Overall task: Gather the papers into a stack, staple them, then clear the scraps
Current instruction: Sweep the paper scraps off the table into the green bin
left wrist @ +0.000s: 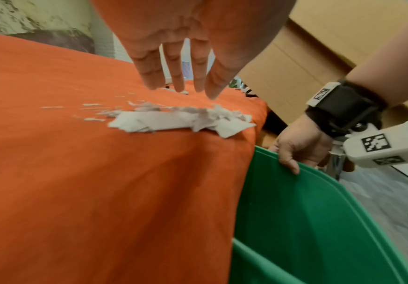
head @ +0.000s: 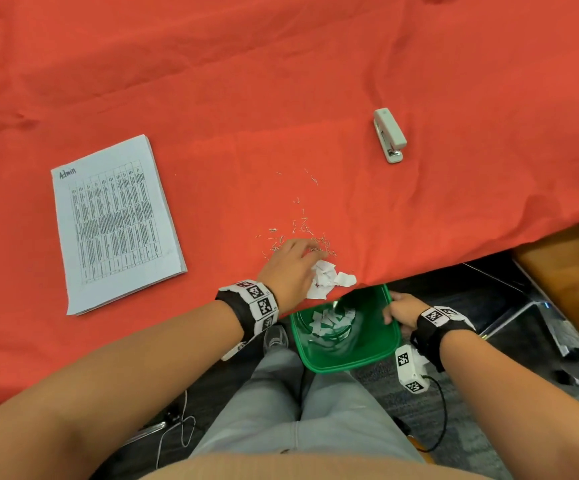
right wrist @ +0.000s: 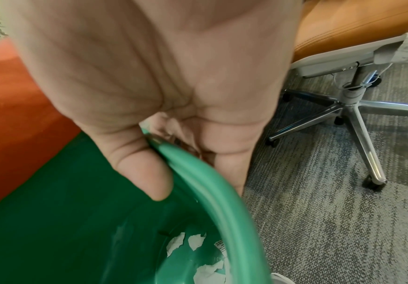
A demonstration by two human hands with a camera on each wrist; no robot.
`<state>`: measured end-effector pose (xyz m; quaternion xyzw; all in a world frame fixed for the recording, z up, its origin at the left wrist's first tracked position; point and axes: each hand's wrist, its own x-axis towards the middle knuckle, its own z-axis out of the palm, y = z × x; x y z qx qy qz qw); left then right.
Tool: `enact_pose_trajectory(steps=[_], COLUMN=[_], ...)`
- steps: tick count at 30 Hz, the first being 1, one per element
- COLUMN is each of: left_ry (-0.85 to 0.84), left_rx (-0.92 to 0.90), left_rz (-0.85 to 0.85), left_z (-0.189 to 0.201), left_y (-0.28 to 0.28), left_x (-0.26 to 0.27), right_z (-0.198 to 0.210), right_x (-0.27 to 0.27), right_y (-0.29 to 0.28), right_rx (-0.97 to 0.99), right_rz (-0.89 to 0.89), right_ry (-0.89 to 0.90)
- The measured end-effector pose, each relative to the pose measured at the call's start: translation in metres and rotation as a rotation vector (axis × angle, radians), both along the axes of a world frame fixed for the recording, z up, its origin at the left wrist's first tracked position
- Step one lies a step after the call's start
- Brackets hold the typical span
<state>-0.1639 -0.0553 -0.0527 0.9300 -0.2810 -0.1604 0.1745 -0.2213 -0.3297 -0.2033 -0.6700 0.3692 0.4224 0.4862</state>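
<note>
Lower centre: green bin (head: 367, 355) was gripped at its rim by right hand (head: 400, 311), thumb inside. Above it, paper scraps (head: 326, 277) were touched by left hand (head: 291, 268), fingers spread. Stapled papers (head: 115, 223) were noted at left; stapler (head: 389, 135) at upper right.

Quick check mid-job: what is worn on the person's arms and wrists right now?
Both forearms are bare, no sleeves. Each wrist has a black strap ringed with white blocks bearing black square markers: left wrist band, right wrist band. A white marker-tagged camera unit with a black cable hangs under the right wrist.
</note>
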Motion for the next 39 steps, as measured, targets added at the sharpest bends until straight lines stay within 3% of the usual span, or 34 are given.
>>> enact_pose_trajectory(steps=[8, 12, 16, 18, 20, 27, 33, 35, 39], left_ry=[0.113, 0.174, 0.031, 0.027, 0.071, 0.136, 0.092, 0.072, 0.14], left_rx=[-0.014, -0.11, -0.128, -0.071, -0.007, 0.211, 0.132, 0.112, 0.155], left_rz=[-0.107, -0.217, 0.113, 0.295, 0.346, -0.023, -0.353, -0.272, 0.132], left_z=[-0.018, -0.015, -0.003, -0.004, -0.009, -0.025, -0.022, -0.015, -0.01], left_y=[-0.015, -0.02, -0.005, 0.006, 0.013, -0.001, -0.007, -0.004, 0.009], left_x=[-0.039, -0.054, -0.038, -0.031, -0.032, -0.064, -0.077, -0.066, -0.034], right_z=[-0.011, -0.001, 0.001, -0.008, -0.015, -0.021, -0.014, -0.015, -0.014], right_x=[-0.005, -0.005, -0.005, -0.004, -0.003, -0.005, -0.002, -0.002, -0.002], right_y=[-0.001, 0.001, 0.002, 0.001, 0.001, 0.005, 0.009, 0.007, 0.007], right_rx=[0.017, 0.026, 0.03, 0.023, 0.022, 0.041, 0.044, 0.04, 0.023], right_rz=[-0.025, -0.043, -0.069, -0.079, -0.07, -0.043, -0.043, -0.031, -0.016], right_ry=[0.017, 0.01, 0.01, -0.002, 0.003, 0.017, 0.013, 0.011, 0.003])
